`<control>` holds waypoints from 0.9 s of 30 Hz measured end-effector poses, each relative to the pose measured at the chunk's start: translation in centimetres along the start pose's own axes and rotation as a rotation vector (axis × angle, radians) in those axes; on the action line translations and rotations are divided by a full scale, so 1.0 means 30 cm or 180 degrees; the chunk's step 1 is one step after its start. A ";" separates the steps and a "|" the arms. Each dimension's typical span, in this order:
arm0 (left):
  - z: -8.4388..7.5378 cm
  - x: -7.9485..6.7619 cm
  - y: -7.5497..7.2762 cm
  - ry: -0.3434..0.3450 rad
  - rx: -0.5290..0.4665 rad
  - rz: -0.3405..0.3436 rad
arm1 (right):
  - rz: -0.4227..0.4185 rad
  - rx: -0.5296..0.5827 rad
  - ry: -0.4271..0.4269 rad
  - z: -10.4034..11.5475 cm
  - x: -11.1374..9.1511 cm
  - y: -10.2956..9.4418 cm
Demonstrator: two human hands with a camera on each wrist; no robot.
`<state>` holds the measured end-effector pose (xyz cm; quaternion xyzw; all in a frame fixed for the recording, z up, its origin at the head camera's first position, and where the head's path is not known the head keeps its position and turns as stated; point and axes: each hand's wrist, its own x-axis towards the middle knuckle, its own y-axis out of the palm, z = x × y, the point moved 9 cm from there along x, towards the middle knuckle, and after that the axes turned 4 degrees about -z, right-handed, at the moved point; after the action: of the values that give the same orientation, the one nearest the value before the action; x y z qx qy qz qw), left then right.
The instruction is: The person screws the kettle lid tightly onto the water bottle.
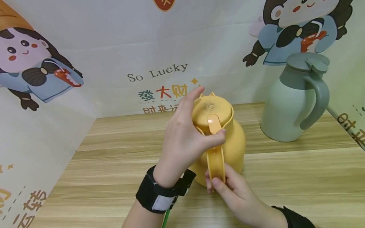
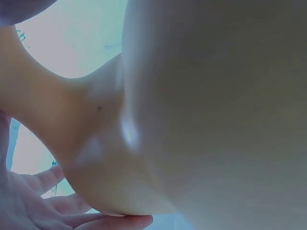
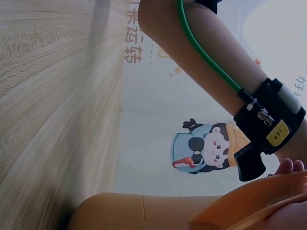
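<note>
A yellow insulated jug stands upright on the wooden table, its handle toward me and its round lid on top. My left hand spreads around the lid's left side. Its index finger reaches past the rim, and the thumb lies across the top of the handle, just below the lid's lever. In the left wrist view, extended fingers lie alongside the jug's pale body. My right hand grips the lower handle, thumb against its edge. The right wrist view shows the jug's handle close up.
A grey-green insulated jug with a darker handle stands at the back right of the table. A printed cloth with cartoon figures and lettering hangs behind and along the sides. A green cable runs from the left wrist's black strap.
</note>
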<state>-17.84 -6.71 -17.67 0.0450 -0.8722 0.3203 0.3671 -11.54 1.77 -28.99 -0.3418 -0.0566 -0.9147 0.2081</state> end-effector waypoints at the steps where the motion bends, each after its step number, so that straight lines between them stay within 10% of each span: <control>1: -0.001 0.001 0.000 0.0018 -0.0004 0.0002 | 0.0002 0.0003 0.0017 -0.002 0.000 0.000; 27: 0.015 -0.013 0.011 0.0011 0.0145 0.0100 | 0.0025 -0.0016 0.0104 -0.006 -0.002 0.008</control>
<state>-17.94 -6.76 -18.35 0.0392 -0.8646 0.3458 0.3624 -11.51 1.51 -29.18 -0.3275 -0.0495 -0.9195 0.2117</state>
